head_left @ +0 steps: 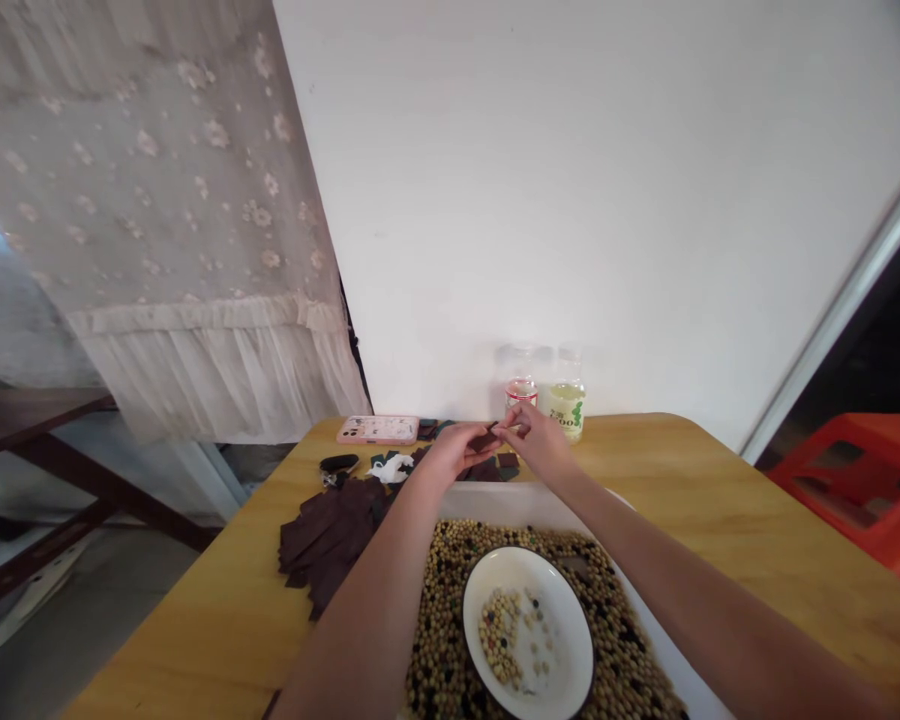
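Note:
My left hand [461, 447] and my right hand [531, 436] meet above the far edge of a white tray [495, 497]. A small dark brown piece [484, 441] is held in the fingers of my left hand. The right fingertips pinch together at its edge; what they hold is too small to name. Round tan and black beads fill the tray. On them rests a white oval bowl [562, 655] with some beads inside. Left of the tray lies a heap of dark brown strips [330, 530].
A pink phone [379, 430], a dark key fob [339, 464] and a crumpled white tissue [391, 468] lie at the back left of the wooden table [720, 510]. Two bottles, one red-labelled [520, 391], one green-labelled [568, 408], stand by the wall. An orange stool [855, 480] is at right.

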`<state>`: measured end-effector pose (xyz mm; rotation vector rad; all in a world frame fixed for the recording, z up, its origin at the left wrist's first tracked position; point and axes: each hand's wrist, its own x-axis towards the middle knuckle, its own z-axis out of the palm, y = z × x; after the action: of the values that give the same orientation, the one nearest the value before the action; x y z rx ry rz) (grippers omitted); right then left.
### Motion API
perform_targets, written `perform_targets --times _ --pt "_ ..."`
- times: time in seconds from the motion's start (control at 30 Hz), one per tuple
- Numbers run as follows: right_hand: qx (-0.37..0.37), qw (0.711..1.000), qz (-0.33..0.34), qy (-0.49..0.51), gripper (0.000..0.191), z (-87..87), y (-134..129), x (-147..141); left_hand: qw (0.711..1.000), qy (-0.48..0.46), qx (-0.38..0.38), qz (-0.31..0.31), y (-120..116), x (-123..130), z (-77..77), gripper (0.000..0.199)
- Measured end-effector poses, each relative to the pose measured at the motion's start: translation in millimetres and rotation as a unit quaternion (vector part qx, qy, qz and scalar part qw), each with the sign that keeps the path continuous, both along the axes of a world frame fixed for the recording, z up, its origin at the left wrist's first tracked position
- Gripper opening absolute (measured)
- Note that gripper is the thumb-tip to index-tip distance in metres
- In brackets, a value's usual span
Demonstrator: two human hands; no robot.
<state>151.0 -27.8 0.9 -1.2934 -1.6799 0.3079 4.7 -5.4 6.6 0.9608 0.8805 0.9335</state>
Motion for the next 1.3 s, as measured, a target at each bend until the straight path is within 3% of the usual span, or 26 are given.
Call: perform_targets --times 0.33,0.6,0.97,1.3 --pt "-0.009 0.999 0.034 -0.001 0.016 5.8 -4.8 -3.3 0.999 -0.001 -0.007 0.031 0.1 0.2 0.1 0.018" --pt "-0.010 1.000 -0.013 0.006 0.018 5.2 -2.5 -0.4 1.000 0.000 0.000 0.008 1.1 -1.0 -1.5 0.018" --pt "0.006 0.999 -0.002 -0.031 0.017 3.6 -4.3 -3.8 1.000 0.001 0.001 0.024 2.1 -0.8 -2.6 0.017" --pt "-0.005 0.999 -0.034 -0.020 0.021 5.0 -3.4 -1.4 1.000 -0.002 -0.003 0.012 1.9 -0.2 -2.6 0.017"
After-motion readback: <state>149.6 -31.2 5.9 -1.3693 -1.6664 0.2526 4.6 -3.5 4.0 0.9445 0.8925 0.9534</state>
